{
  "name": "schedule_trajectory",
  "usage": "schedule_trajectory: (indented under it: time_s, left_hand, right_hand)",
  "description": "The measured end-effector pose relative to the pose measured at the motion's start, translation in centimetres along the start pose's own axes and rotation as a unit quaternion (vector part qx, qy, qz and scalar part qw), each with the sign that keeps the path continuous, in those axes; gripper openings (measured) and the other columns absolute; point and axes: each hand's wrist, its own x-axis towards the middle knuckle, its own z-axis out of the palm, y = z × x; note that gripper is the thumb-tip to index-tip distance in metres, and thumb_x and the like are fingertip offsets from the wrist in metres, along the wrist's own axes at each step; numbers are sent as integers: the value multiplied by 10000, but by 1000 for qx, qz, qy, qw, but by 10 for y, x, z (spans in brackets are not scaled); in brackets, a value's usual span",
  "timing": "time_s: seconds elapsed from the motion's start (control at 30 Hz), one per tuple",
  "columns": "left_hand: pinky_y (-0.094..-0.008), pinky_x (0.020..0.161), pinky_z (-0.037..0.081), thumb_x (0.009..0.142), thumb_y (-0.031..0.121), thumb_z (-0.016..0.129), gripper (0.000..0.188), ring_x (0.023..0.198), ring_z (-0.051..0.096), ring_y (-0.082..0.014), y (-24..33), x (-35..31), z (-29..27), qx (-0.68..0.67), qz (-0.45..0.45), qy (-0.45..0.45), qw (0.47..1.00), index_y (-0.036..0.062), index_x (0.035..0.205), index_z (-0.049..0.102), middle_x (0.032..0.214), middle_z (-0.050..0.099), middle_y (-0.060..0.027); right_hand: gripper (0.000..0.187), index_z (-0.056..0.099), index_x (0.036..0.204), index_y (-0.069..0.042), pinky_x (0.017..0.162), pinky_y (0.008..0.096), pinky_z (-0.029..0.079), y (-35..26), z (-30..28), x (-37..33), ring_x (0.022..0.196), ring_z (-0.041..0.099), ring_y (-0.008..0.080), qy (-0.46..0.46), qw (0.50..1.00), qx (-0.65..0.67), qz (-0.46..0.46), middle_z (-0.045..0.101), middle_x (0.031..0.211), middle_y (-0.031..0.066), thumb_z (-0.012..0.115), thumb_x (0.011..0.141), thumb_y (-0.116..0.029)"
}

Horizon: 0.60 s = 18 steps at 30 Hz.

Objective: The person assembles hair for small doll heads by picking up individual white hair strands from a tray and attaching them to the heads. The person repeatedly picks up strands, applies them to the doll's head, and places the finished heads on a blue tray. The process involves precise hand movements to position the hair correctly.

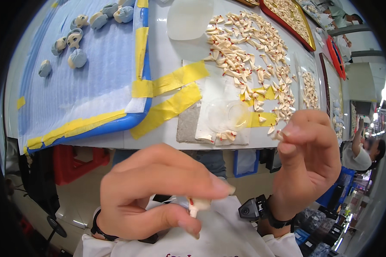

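My left hand (158,192) is in front of my chest, pinching a small cream figurine part (198,205) between thumb and fingers. A red spot and a narrow stub show on that part; the fingers hide much of the rest. Raised near the table's front edge, my right hand (311,150) holds a tiny cream piece (277,135) between thumb and forefinger. Beyond it many small pointed cream pieces with red tips (244,55) lie spread over the white table. A clear round dish (228,115) stands on a white sheet, with a few such pieces before it.
At left a blue-rimmed tray (146,92) lined with padded cloth bears several figurine heads with blue-grey hair (74,39). Yellow tape (171,103) crosses the tabletop. A translucent container (190,19) and a red-edged tray (289,19) stand farther back. Another person (360,150) is at right.
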Motion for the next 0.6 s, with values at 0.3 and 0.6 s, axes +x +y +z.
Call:
schedule_trajectory:
  time_s: [0.3, 0.6]
  left_hand:
    - [-265, 571, 521, 717, 223, 742, 384, 756, 613, -227, 5, 4, 31, -140, -80, 169, 972, -4, 936, 524, 915, 519, -153]
    - [-262, 641, 517, 657, 167, 789, 449, 693, 582, -172, 2, 5, 41, -142, -44, 231, 961, 25, 932, 464, 901, 524, -131]
  right_hand:
    - [188, 524, 774, -48, 577, 204, 352, -17, 4, -17, 675, 457, 117, -16, 990, 129, 61, 492, 768, 77, 698, 707, -80]
    - [234, 580, 820, -84, 567, 209, 379, -20, 12, -22, 654, 495, 118, -86, 992, 90, -9, 504, 786, 71, 717, 649, -3]
